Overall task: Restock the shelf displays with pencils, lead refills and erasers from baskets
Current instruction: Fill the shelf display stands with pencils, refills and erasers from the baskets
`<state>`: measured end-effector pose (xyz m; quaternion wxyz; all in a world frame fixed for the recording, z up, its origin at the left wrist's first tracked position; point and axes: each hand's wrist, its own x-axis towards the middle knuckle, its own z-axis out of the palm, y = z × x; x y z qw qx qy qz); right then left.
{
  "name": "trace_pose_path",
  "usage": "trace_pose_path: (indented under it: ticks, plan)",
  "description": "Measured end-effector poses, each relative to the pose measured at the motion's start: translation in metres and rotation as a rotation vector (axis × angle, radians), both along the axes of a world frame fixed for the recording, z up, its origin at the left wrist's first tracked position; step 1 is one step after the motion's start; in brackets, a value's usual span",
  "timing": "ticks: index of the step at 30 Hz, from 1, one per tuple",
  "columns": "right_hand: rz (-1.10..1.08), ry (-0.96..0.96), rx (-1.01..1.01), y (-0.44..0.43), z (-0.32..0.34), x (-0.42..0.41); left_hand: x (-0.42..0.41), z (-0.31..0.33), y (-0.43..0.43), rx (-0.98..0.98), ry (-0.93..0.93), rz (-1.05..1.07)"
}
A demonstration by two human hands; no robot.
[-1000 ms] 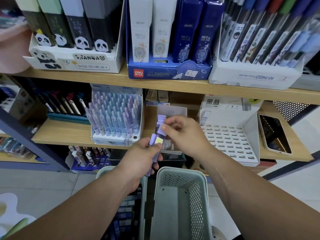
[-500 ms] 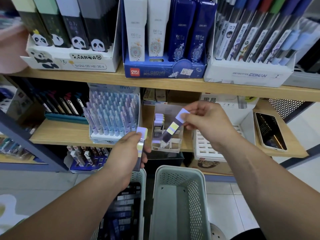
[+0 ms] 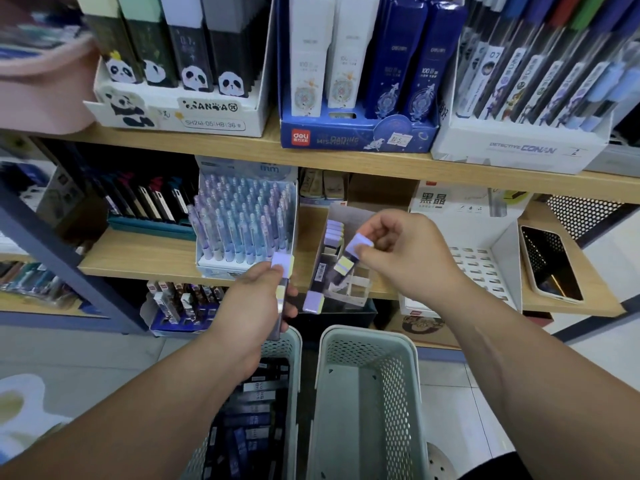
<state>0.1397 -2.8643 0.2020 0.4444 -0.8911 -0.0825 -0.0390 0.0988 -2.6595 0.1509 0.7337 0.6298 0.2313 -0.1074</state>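
Observation:
My left hand (image 3: 256, 299) grips a slim lilac-capped lead refill box (image 3: 282, 271) upright in front of the middle shelf. My right hand (image 3: 401, 254) pinches the lilac top of a second refill box (image 3: 349, 258), tilted over a clear display box (image 3: 341, 265) on the shelf. That display box holds a row of the same lilac refill boxes at its back. Another one (image 3: 313, 301) leans out at its front edge. Below my arms stand two pale green baskets: the left basket (image 3: 292, 344) holds dark packets, the right basket (image 3: 367, 386) shows a bare floor.
A tray of lilac mechanical pencils (image 3: 242, 223) stands left of the display box. A white perforated stand (image 3: 481, 258) and a phone (image 3: 550, 261) lie to the right. Panda, blue and Conan display boxes fill the upper shelf (image 3: 346, 161).
My right hand has taken one refill box out of my left hand's stack and carried it right, over the clear display box. My left hand has drawn left with the other box.

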Motion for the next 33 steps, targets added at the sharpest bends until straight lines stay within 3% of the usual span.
trace_pose_path:
  ticks: [4, 12, 22, 33]
  plan:
    - [-0.094, -0.076, -0.054, 0.009, -0.022, 0.01, -0.01, -0.024, -0.02, 0.052, 0.152, 0.005]
    - [-0.01, -0.286, -0.24, 0.01, -0.042, 0.014, 0.003, -0.038, -0.008, -0.085, 0.134, 0.048]
    - [-0.013, -0.219, -0.342, 0.014, -0.05, 0.026, 0.011, -0.023, -0.018, -0.132, 0.036, 0.025]
    - [-0.072, -0.138, -0.181, 0.019, -0.041, 0.031, 0.033, -0.007, -0.034, -0.205, -0.046, -0.025]
